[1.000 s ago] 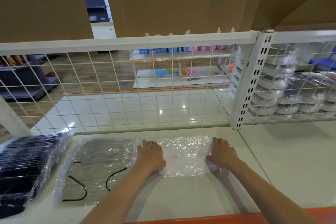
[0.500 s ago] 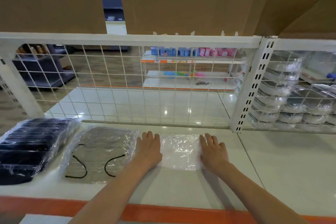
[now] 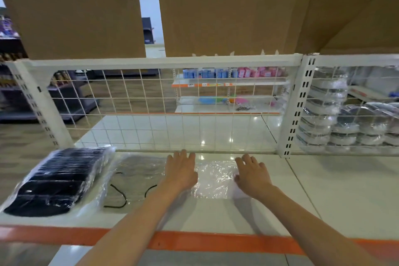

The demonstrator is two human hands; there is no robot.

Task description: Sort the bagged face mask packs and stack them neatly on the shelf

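Head cam, looking down at white shelf [image 3: 248, 218] w/ orange front strip [image 3: 216, 242].

- Clear bagged white mask pack [image 3: 213, 179] lies flat on shelf, mid-depth, between both hands, a little short of wire grid back panel [image 3: 172, 114].
- L hand [image 3: 181, 170]: palm down, fingers straight and together, resting on left edge of the pack. Not curled round it, so released grip, flat contact only.
- R hand [image 3: 251, 173]: palm down on right edge of same pack, fingers spread and slightly bent, tips on shelf/plastic. Thumb side near crumpled bag edge; can't tell if it pinches the film. Reads as flat press, nothing clenched.
- Grey mask pack [image 3: 133, 177] w/ black ear loops showing, flat, just left of L hand; its right edge touching or under L hand, can't tell which.
- Black mask pack [image 3: 58, 181], thick stack in clear bag, far left, beside the grey one, edges near or touching.
- R bay past white upright [image 3: 295, 110]: wrapped round dishes [image 3: 345, 125] stacked behind grid.
- Cardboard boxes [image 3: 226, 11] on tier above.
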